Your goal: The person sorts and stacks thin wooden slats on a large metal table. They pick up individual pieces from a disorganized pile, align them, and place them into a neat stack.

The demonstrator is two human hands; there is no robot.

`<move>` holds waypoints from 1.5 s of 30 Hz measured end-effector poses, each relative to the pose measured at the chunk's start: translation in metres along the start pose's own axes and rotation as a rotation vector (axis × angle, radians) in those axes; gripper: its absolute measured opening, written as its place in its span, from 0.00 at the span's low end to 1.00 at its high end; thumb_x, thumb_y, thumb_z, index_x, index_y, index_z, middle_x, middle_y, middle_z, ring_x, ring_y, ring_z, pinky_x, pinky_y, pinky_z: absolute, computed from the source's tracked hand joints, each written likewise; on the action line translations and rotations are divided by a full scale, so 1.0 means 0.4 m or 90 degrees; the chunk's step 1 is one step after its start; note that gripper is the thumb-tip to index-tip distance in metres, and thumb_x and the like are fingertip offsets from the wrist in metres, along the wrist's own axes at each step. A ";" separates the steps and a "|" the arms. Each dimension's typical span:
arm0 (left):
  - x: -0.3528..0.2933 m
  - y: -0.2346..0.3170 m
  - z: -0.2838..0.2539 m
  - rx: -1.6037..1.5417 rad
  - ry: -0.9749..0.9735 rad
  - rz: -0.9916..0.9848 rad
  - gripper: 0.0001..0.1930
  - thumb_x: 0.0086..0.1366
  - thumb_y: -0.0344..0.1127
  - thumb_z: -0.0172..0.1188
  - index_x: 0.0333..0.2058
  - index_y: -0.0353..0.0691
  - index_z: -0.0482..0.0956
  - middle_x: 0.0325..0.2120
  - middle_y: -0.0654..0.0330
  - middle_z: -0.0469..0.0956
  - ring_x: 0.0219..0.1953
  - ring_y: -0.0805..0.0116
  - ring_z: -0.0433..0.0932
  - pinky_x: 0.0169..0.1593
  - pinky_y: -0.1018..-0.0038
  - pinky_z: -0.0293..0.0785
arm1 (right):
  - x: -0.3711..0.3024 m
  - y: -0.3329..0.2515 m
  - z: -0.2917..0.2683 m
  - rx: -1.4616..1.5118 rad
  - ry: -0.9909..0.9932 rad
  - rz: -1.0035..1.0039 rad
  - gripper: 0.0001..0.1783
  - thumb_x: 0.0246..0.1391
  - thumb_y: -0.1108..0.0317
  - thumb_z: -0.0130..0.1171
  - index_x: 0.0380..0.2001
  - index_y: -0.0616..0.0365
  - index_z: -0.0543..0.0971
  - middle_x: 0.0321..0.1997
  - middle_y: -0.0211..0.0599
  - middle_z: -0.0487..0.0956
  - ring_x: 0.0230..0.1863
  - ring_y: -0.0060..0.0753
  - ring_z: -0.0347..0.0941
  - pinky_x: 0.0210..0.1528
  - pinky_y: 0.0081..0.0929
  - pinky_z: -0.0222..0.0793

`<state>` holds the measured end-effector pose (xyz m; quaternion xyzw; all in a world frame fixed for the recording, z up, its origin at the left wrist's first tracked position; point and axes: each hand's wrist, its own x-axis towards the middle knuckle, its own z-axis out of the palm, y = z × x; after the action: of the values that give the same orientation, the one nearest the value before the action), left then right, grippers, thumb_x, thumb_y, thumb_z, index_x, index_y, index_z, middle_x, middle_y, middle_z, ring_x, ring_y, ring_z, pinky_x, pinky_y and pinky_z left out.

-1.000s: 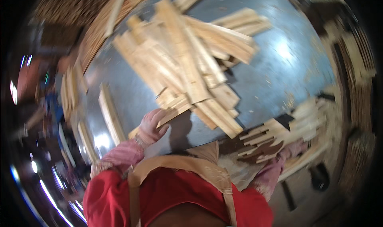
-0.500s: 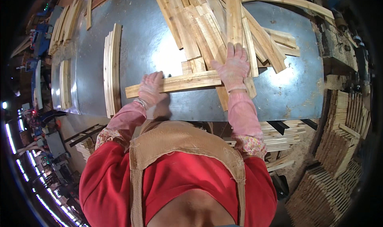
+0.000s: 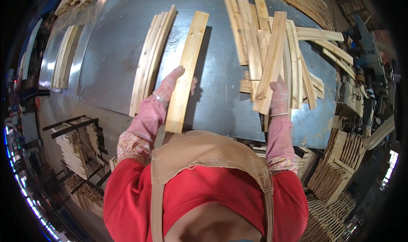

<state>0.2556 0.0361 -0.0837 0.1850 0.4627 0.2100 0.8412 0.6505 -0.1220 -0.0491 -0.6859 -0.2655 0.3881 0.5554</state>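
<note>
My left hand (image 3: 171,84), in a pale glove, grips a long wooden slat (image 3: 189,59) across its middle, thumb on top and fingertips showing past the far edge. The slat is raised over the metal table, its shadow falling to the right. My gloved right hand (image 3: 279,98) is closed at the near end of another wooden slat (image 3: 273,55), which lies slanted over a loose pile of slats (image 3: 255,50). Left of my left hand, a row of slats (image 3: 148,59) lies side by side on the table.
The grey metal table (image 3: 112,50) spans the view. A small slat bundle (image 3: 66,57) lies at far left, and curved slats (image 3: 325,34) stick out right of the pile. A rack with stacked wood (image 3: 70,135) stands at lower left, more wood stacks (image 3: 333,167) at lower right.
The slat that lay crosswise before me is now turned lengthwise and lifted in my left hand. My right hand has moved from the pile to the near end of another slat. The view has shifted.
</note>
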 end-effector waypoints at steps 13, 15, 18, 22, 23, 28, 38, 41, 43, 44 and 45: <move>0.136 -0.022 -0.087 0.354 0.228 0.194 0.27 0.76 0.53 0.59 0.60 0.34 0.80 0.50 0.44 0.85 0.54 0.45 0.82 0.60 0.57 0.77 | -0.244 0.200 0.730 0.087 -0.263 0.196 0.46 0.67 0.53 0.65 0.80 0.59 0.57 0.65 0.47 0.80 0.61 0.39 0.78 0.64 0.35 0.75; 0.012 0.031 -0.105 0.546 0.254 0.417 0.28 0.71 0.45 0.62 0.64 0.34 0.76 0.54 0.38 0.83 0.61 0.40 0.79 0.63 0.53 0.73 | -0.221 0.229 0.745 -0.076 -0.341 0.159 0.49 0.66 0.48 0.66 0.79 0.61 0.56 0.62 0.53 0.81 0.60 0.45 0.80 0.64 0.37 0.76; -0.086 0.125 -0.267 0.719 0.368 0.534 0.34 0.69 0.47 0.63 0.67 0.32 0.73 0.57 0.38 0.81 0.61 0.40 0.79 0.66 0.54 0.72 | -0.222 0.134 0.794 -0.447 -0.399 0.146 0.50 0.64 0.43 0.65 0.74 0.67 0.59 0.57 0.62 0.84 0.58 0.57 0.83 0.64 0.41 0.76; -0.135 0.127 -0.421 0.623 0.427 0.326 0.39 0.71 0.53 0.60 0.71 0.30 0.68 0.66 0.36 0.74 0.68 0.41 0.74 0.72 0.58 0.66 | -0.309 0.075 0.978 -0.609 -0.524 0.150 0.51 0.62 0.39 0.64 0.71 0.71 0.63 0.56 0.68 0.83 0.58 0.64 0.83 0.65 0.48 0.74; -0.140 0.114 -0.439 0.578 0.387 0.267 0.40 0.72 0.55 0.59 0.72 0.31 0.67 0.67 0.36 0.73 0.69 0.41 0.73 0.73 0.59 0.65 | -0.318 0.090 1.008 -0.587 -0.555 0.125 0.52 0.62 0.38 0.63 0.72 0.72 0.62 0.56 0.69 0.83 0.57 0.65 0.82 0.65 0.50 0.74; -0.157 0.160 -0.487 0.618 0.307 0.241 0.38 0.79 0.63 0.49 0.72 0.38 0.70 0.69 0.44 0.74 0.73 0.44 0.68 0.74 0.64 0.63 | -0.273 0.179 0.965 -0.468 -0.611 0.113 0.53 0.64 0.40 0.62 0.78 0.66 0.58 0.58 0.58 0.85 0.61 0.61 0.81 0.66 0.46 0.74; -0.121 0.064 -0.298 0.570 0.498 0.514 0.29 0.75 0.42 0.63 0.68 0.31 0.73 0.66 0.42 0.75 0.69 0.48 0.73 0.74 0.60 0.67 | -0.138 0.177 0.005 -0.873 0.165 -0.009 0.58 0.51 0.43 0.75 0.78 0.58 0.61 0.73 0.58 0.71 0.74 0.60 0.65 0.74 0.54 0.64; -0.060 0.011 -0.222 0.819 0.395 0.599 0.30 0.73 0.39 0.66 0.68 0.29 0.73 0.66 0.41 0.75 0.68 0.47 0.73 0.72 0.57 0.69 | -0.231 0.228 -0.145 -0.899 0.158 0.139 0.63 0.49 0.42 0.76 0.81 0.50 0.55 0.81 0.55 0.62 0.80 0.59 0.58 0.78 0.58 0.57; -0.029 -0.032 -0.075 0.717 0.305 0.623 0.30 0.73 0.41 0.66 0.68 0.29 0.73 0.64 0.41 0.77 0.68 0.47 0.74 0.71 0.58 0.69 | -0.264 0.282 -0.184 -0.892 0.169 0.148 0.63 0.48 0.42 0.77 0.80 0.49 0.55 0.81 0.55 0.61 0.80 0.59 0.58 0.77 0.58 0.58; -0.019 -0.048 -0.020 0.764 0.282 0.597 0.31 0.73 0.41 0.66 0.68 0.29 0.73 0.64 0.41 0.77 0.67 0.46 0.75 0.71 0.58 0.69 | -0.264 0.287 -0.173 -0.914 0.176 0.139 0.62 0.48 0.46 0.76 0.80 0.48 0.55 0.81 0.55 0.62 0.80 0.59 0.58 0.76 0.55 0.61; -0.004 -0.062 0.027 0.810 0.255 0.570 0.31 0.73 0.42 0.66 0.68 0.29 0.73 0.63 0.41 0.78 0.67 0.46 0.76 0.71 0.59 0.70 | -0.260 0.279 -0.170 -0.903 0.144 0.167 0.62 0.48 0.48 0.76 0.81 0.48 0.54 0.80 0.56 0.63 0.80 0.60 0.59 0.75 0.54 0.63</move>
<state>0.2685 0.0129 -0.0897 0.7556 0.5180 0.2525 0.3114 0.6413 -0.2694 -0.1268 -0.9428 -0.3097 0.1126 -0.0498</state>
